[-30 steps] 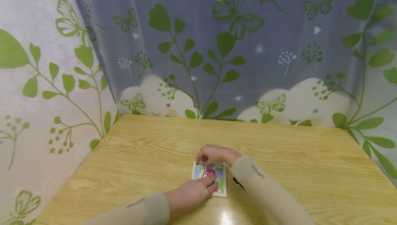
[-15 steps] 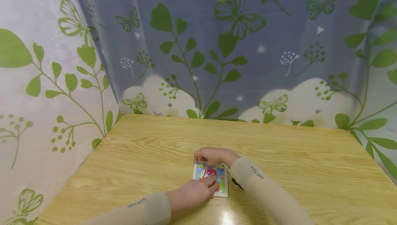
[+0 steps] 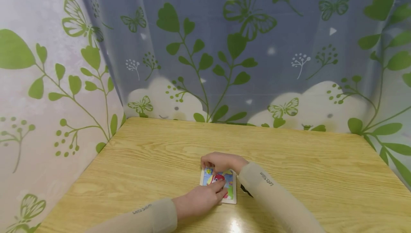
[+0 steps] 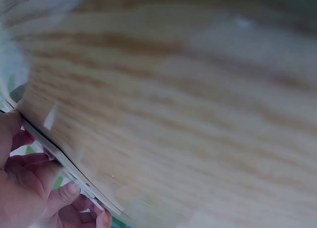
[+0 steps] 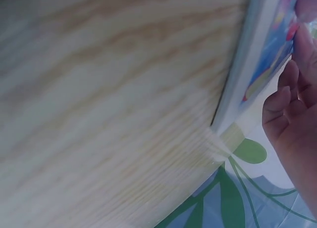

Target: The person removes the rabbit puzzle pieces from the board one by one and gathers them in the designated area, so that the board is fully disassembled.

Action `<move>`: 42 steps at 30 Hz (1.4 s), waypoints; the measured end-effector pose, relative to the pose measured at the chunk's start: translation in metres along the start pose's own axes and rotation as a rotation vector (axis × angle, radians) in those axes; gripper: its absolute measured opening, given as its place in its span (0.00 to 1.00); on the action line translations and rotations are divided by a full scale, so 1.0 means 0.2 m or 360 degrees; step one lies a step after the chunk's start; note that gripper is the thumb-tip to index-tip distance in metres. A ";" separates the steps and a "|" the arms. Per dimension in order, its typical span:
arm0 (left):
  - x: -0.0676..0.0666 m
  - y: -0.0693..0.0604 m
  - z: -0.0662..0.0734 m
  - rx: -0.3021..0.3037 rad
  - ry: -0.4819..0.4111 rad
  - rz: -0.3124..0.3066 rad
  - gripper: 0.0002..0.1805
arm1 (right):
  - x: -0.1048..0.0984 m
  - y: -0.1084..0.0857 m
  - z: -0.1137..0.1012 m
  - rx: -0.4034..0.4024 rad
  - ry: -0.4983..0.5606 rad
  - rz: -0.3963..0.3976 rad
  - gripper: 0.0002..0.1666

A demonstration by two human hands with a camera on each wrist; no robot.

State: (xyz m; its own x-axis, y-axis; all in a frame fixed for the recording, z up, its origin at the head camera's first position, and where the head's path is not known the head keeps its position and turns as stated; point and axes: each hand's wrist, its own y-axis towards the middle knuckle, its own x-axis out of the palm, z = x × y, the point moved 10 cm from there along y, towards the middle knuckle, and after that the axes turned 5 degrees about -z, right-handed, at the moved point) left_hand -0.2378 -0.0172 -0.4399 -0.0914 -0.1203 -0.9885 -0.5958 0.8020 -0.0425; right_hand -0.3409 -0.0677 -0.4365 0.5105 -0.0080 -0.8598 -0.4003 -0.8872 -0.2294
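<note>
A small picture puzzle in a pale frame lies flat on the wooden table, with a red cartoon animal on blue and green. Over its lower left part rests my left hand, fingers fairly straight across the picture. My right hand reaches over the far edge, its fingers bent down at the far left corner. In the right wrist view, fingertips of the right hand touch the puzzle while other fingers curl loosely. Whether they pinch anything is hidden. Fingers and the frame's edge appear in the left wrist view.
The wood-grain table extends around the puzzle. Behind it hangs a blue curtain with green leaves and butterflies, and a pale printed curtain stands on the left. A dark object shows below the right sleeve.
The view has shifted slightly, so everything sits a little further right. The right fingers have moved slightly at the puzzle's far left corner; the left hand stays on the picture.
</note>
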 end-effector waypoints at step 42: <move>0.02 0.02 0.00 0.0005 0.0159 -0.0038 0.22 | 0.00 0.03 0.02 0.0080 0.0033 -0.0025 0.15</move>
State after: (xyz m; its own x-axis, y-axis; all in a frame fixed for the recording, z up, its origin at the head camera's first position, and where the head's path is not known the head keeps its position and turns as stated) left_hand -0.2413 -0.0141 -0.4430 -0.1564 -0.1973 -0.9678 -0.5965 0.7999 -0.0667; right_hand -0.3461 -0.0719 -0.4406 0.5325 -0.0046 -0.8464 -0.4296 -0.8631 -0.2656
